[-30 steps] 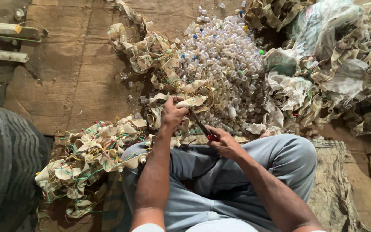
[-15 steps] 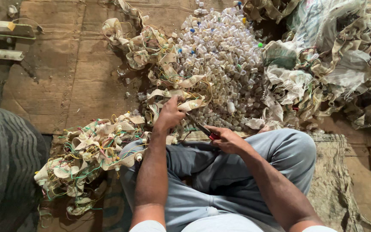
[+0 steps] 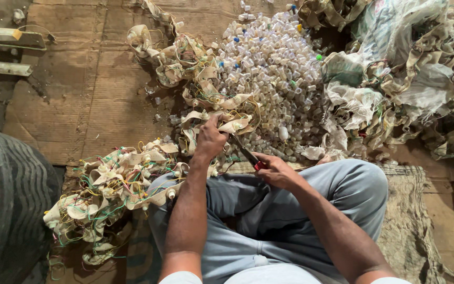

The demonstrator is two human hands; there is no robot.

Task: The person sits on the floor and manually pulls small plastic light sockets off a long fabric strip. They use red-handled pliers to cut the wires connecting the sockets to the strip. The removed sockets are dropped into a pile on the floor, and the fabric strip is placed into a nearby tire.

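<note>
My left hand (image 3: 210,139) grips a strip of cream tape (image 3: 222,122) strung with small bulbs and coloured wires, just beyond my knees. My right hand (image 3: 275,169) holds red-handled cutters (image 3: 247,154), the blades pointing up-left toward the strip beside my left hand. A large heap of small clear bulb caps (image 3: 271,73) lies straight ahead of both hands. To the left of my left leg rests a tangled pile of tape and wires (image 3: 112,192).
A black ribbed tyre (image 3: 6,205) stands at the left edge. Wooden slats (image 3: 6,39) lie at the far left top. Crumpled sacks and more tangled strips (image 3: 411,79) fill the right side. Brown cardboard (image 3: 80,94) covers the floor, a mat (image 3: 421,226) at my right.
The view has shifted slightly. My left hand has kept its grip on the strip and my right hand has kept the cutters at it, with only small movements.
</note>
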